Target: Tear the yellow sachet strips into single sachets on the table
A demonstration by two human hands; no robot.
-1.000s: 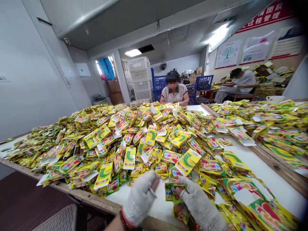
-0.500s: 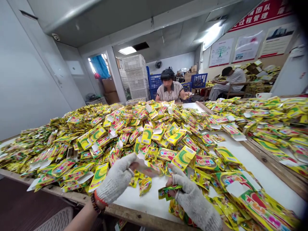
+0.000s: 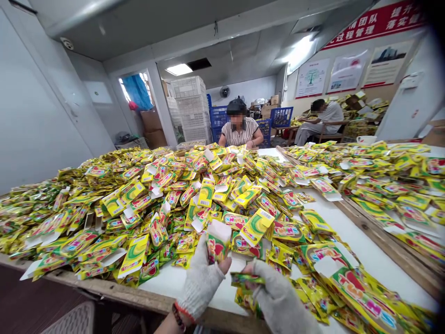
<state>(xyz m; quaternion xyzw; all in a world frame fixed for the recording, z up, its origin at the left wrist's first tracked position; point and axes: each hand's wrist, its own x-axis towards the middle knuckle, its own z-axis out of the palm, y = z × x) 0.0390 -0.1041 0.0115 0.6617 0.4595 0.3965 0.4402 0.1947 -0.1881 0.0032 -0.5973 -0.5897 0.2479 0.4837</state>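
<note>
Both my hands wear grey fingerless knit gloves and hover over the near edge of a white table (image 3: 215, 292). My left hand (image 3: 203, 278) is closed on a small open yellow-green carton (image 3: 216, 243), held upright with its white flap up. My right hand (image 3: 271, 290) pinches a small green and red sachet (image 3: 245, 279), held flat just right of the carton. A huge heap of yellow cartons and sachets (image 3: 167, 195) covers the table beyond my hands.
A person in a striped shirt (image 3: 239, 132) sits at the table's far end. Another person (image 3: 320, 118) sits at a table to the back right. A second packet-covered table (image 3: 389, 181) lies to my right behind a wooden rim (image 3: 378, 232). White and blue crates (image 3: 191, 109) are stacked at the back.
My left hand has picked a carton out of the heap and brought it back toward me. My right hand kept its sachet and shifted slightly closer to the left hand.
</note>
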